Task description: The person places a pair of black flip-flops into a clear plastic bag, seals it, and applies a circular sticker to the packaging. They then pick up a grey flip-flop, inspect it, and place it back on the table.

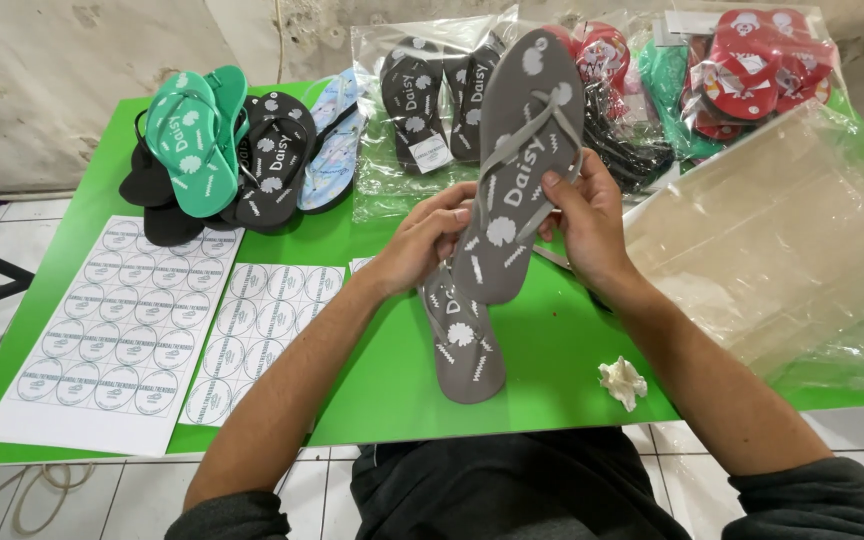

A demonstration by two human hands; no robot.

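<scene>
While both hands (432,240) (582,215) grip a grey sandal (522,160), fingers closed on it: white round-sticker sheets (117,330) left, clear bags (782,240) right.

A bright green table (552,370) stands on white floor tiles (12,240) against a stained wall (52,70).

Table (372,400) fills frame centre. Sticker sheets (117,330) lower left on table. Loose sandal pile (227,150) upper left. Bagged sandals (432,100) top centre and upper right. Plastic bags (782,240) at right. Two sandals centre: one (522,170) raised between both hands, other (462,340) flat below. Crumpled paper (622,382) lower right.
</scene>
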